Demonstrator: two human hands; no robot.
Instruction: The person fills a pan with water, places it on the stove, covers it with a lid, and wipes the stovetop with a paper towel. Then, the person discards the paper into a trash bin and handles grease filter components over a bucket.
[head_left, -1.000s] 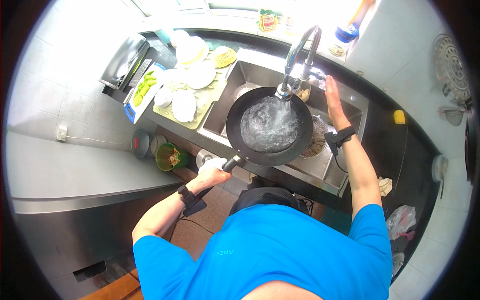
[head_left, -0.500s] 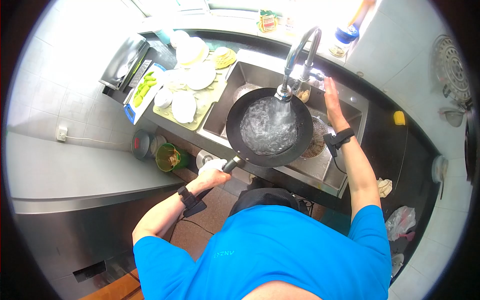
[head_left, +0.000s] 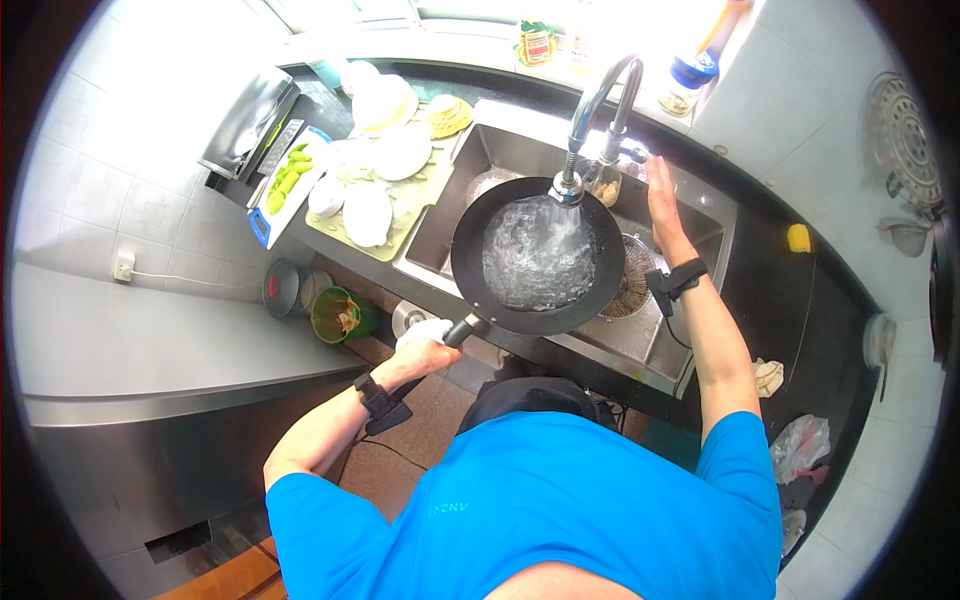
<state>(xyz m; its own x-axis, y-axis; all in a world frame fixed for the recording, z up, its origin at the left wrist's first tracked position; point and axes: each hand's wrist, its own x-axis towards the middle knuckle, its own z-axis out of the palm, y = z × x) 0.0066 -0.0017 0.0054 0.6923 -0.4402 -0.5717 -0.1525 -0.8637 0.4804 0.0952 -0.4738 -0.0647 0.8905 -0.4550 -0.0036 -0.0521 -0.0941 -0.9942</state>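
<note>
My left hand (head_left: 428, 351) is closed around the handle of a black wok (head_left: 468, 262), with a white cloth (head_left: 425, 332) bunched at the same hand. The wok is over the sink (head_left: 432, 240), under the faucet (head_left: 590, 105). Water runs from the spout, and a churning pool of water (head_left: 535, 270) covers the wok's bottom. Beside the faucet's lever (head_left: 634, 151), my right hand (head_left: 668, 205) is raised with straight fingers, fingertips right at the lever's end. Nothing shows in its palm.
White dishes (head_left: 368, 212) stand on a green board (head_left: 408, 228) left of the sink, near a tray of green vegetables (head_left: 290, 185). A round wire rack (head_left: 632, 285) sits in the sink. On the right counter are a yellow object (head_left: 798, 238) and a crumpled cloth (head_left: 768, 377).
Water keeps running and the pool's surface in the wok looks different. Both hands and the wok stay almost exactly where they were.
</note>
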